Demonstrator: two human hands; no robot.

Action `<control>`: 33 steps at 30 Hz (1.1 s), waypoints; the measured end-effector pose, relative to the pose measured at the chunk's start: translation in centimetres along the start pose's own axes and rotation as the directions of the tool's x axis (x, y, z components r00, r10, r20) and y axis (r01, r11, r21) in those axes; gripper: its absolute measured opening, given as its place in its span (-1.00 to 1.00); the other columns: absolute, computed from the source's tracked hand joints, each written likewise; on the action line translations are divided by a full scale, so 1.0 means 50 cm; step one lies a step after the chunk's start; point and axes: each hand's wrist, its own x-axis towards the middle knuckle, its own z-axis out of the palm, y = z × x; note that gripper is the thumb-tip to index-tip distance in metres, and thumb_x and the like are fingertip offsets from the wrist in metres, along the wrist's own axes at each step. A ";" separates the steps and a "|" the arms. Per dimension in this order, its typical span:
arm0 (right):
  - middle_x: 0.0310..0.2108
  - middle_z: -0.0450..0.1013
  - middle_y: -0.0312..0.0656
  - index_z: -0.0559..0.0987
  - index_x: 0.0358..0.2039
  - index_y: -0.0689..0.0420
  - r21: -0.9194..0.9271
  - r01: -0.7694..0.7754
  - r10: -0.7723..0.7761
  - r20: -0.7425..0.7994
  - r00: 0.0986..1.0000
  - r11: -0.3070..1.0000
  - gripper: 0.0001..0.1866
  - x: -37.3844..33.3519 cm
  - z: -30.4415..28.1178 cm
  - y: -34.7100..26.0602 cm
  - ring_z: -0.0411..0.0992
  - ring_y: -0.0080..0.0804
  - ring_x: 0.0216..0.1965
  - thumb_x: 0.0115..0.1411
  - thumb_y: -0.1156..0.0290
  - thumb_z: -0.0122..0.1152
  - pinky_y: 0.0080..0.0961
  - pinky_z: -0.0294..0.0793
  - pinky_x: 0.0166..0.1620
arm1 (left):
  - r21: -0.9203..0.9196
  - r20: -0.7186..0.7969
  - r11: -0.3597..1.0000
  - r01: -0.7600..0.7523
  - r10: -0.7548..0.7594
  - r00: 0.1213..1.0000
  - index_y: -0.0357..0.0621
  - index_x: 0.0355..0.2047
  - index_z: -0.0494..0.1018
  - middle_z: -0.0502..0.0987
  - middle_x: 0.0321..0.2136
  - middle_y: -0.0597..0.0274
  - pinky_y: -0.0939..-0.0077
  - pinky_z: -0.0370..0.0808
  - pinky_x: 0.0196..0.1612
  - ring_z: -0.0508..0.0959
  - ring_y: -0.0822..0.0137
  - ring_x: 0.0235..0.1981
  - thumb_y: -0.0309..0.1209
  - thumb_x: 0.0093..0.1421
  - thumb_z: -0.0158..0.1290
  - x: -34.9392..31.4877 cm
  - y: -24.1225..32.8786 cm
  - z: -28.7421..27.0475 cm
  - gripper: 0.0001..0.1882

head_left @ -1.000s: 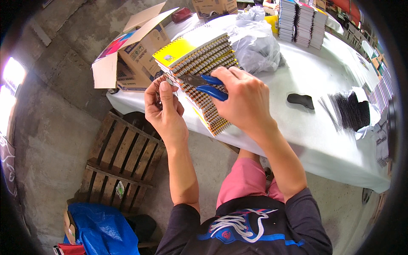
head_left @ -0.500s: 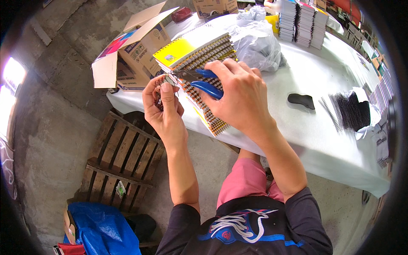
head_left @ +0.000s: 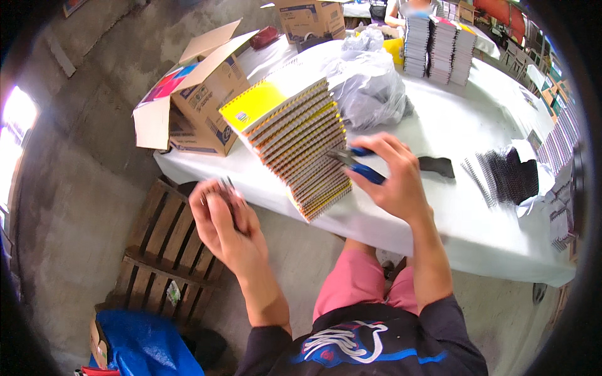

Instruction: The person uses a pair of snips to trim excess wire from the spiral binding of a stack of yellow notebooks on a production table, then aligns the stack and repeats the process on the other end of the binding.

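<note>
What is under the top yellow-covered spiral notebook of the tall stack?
More spiral-bound paper notebooks, seen as layered coiled edges, with white tablecloth around them. Most of their covers and the cloth directly beneath are hidden.

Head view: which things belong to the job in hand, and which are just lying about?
Seemingly part of the job:
- blue-handled pliers, in the right hand
- dark wire, blurred, in the left hand
- stacked spiral-bound notebooks

Apparently just lying about:
- wooden pallet
- blue sheet
- dark red item
- open cardboard box
</note>
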 end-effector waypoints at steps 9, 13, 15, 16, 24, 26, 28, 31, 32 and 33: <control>-0.34 0.47 -0.15 0.54 -0.28 0.10 -0.343 -0.494 0.540 0.047 0.840 0.799 -0.65 -0.364 -0.168 0.178 0.42 -0.16 -0.24 -0.14 0.36 0.36 -0.26 0.31 -0.10 | -0.236 0.396 0.529 0.815 -0.713 0.578 -0.08 -0.25 0.37 0.40 -0.54 0.39 0.83 0.18 -0.68 0.25 0.68 -0.67 -0.32 0.26 -0.02 -0.099 -0.205 0.300 -0.86; -0.32 0.46 -0.20 0.54 -0.25 0.06 -0.397 -0.396 0.447 0.043 0.893 0.828 -0.61 -0.415 -0.219 0.198 0.41 -0.21 -0.22 -0.16 0.28 0.34 -0.27 0.29 -0.09 | -0.358 0.287 0.653 0.668 -0.604 0.744 -0.12 -0.42 0.43 0.36 -0.64 0.44 0.88 0.18 -0.72 0.24 0.69 -0.71 -0.35 0.23 0.00 0.035 -0.370 0.469 -0.86; -0.32 0.46 -0.21 0.54 -0.22 0.05 -0.367 -0.362 0.416 0.076 0.906 0.857 -0.57 -0.427 -0.225 0.209 0.41 -0.23 -0.22 -0.17 0.23 0.33 -0.27 0.30 -0.10 | -0.340 0.200 0.808 0.480 -0.437 0.877 -0.14 -0.47 0.43 0.36 -0.66 0.42 0.85 0.13 -0.76 0.21 0.67 -0.75 -0.38 0.20 0.01 0.160 -0.453 0.507 -0.86; -0.31 0.45 -0.23 0.53 -0.20 0.04 -0.355 -0.350 0.402 0.085 0.912 0.867 -0.53 -0.429 -0.223 0.214 0.41 -0.24 -0.22 -0.18 0.20 0.34 -0.27 0.31 -0.10 | -0.307 0.109 0.859 0.409 -0.395 0.912 -0.14 -0.48 0.43 0.38 -0.66 0.41 0.80 0.11 -0.77 0.20 0.66 -0.76 -0.39 0.19 0.00 0.217 -0.490 0.516 -0.86; -0.28 0.39 -0.34 0.51 -0.12 -0.06 -0.399 -0.362 0.422 0.071 0.904 0.843 -0.47 -0.437 -0.227 0.215 0.40 -0.38 -0.22 -0.19 0.20 0.37 -0.27 0.30 -0.07 | 0.806 -0.176 0.529 0.265 -0.214 0.961 -0.21 -0.27 0.51 0.58 -0.40 0.18 0.39 0.51 -0.46 0.55 0.31 -0.47 -0.19 0.00 0.14 0.445 -0.731 0.474 -0.63; -0.30 0.40 -0.29 0.52 -0.14 -0.01 -0.353 -0.346 0.395 0.074 0.916 0.869 -0.46 -0.430 -0.224 0.206 0.39 -0.34 -0.22 -0.23 0.24 0.40 -0.28 0.28 -0.07 | 0.999 0.041 -0.017 -0.045 -0.194 0.980 -0.20 -0.24 0.53 0.59 -0.35 0.17 0.36 0.53 -0.32 0.57 0.27 -0.41 -0.14 -0.01 0.13 0.494 -0.745 0.388 -0.58; -0.30 0.40 -0.29 0.52 -0.16 -0.01 -0.383 -0.337 0.386 0.059 0.920 0.860 -0.49 -0.431 -0.225 0.208 0.39 -0.34 -0.23 -0.21 0.23 0.38 -0.28 0.28 -0.07 | 0.901 0.093 -0.339 -0.271 -0.460 0.883 -0.18 -0.24 0.54 0.58 -0.33 0.16 0.36 0.52 -0.29 0.57 0.26 -0.37 -0.09 0.00 0.09 0.480 -0.750 0.388 -0.55; -0.31 0.38 -0.33 0.51 -0.17 -0.03 -0.376 -0.371 0.425 0.067 0.903 0.849 -0.61 -0.426 -0.227 0.207 0.38 -0.41 -0.22 -0.03 0.18 0.30 -0.29 0.29 -0.07 | 0.905 -0.024 -0.315 -0.286 -0.709 0.704 -0.15 -0.23 0.55 0.58 -0.29 0.13 0.37 0.50 -0.25 0.56 0.25 -0.31 0.00 0.02 0.02 0.471 -0.747 0.412 -0.50; -0.31 0.38 -0.33 0.51 -0.17 -0.03 -0.392 -0.375 0.433 0.066 0.899 0.840 -0.62 -0.427 -0.227 0.208 0.38 -0.41 -0.22 -0.02 0.17 0.29 -0.29 0.29 -0.07 | 0.927 -0.038 -0.279 -0.249 -0.732 0.680 -0.14 -0.22 0.55 0.57 -0.27 0.12 0.37 0.50 -0.23 0.56 0.25 -0.30 0.03 0.02 0.00 0.460 -0.745 0.419 -0.49; -0.31 0.38 -0.33 0.51 -0.18 -0.03 -0.408 -0.376 0.438 0.066 0.896 0.832 -0.63 -0.429 -0.229 0.211 0.38 -0.41 -0.23 -0.01 0.17 0.28 -0.29 0.29 -0.07 | 0.942 -0.037 -0.247 -0.227 -0.748 0.663 -0.13 -0.20 0.54 0.57 -0.26 0.11 0.37 0.50 -0.25 0.56 0.25 -0.31 0.04 0.03 0.00 0.440 -0.748 0.418 -0.47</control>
